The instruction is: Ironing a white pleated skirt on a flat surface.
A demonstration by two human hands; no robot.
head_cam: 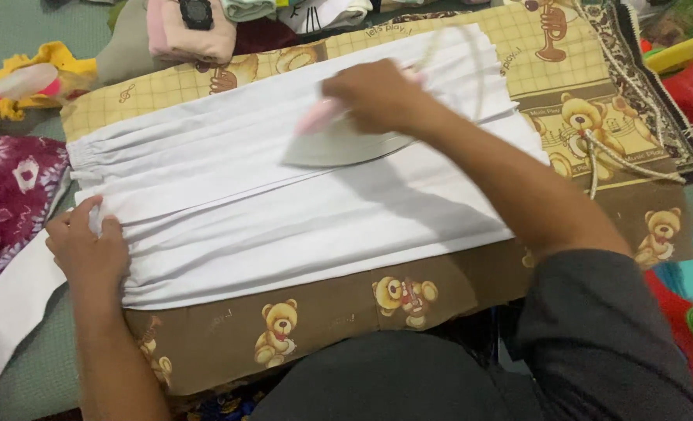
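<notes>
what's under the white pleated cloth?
The white pleated cloth lies on a brown and yellow teddy-bear blanket, visible around its edges. What lies beneath the blanket is covered.

The light is soft and even, not very bright. It seems to come from above. The wide white pleated cloth [300,210] is the brightest thing, but it has no glare. A faint grey shadow lies on it, just under the right arm and beside the right hand [378,95]. That hand and the pink and grey iron [339,140] under it look smeared and blurry. The left hand [89,245] looks sharper. Things far from both hands, at the edges, look a bit soft.
</notes>
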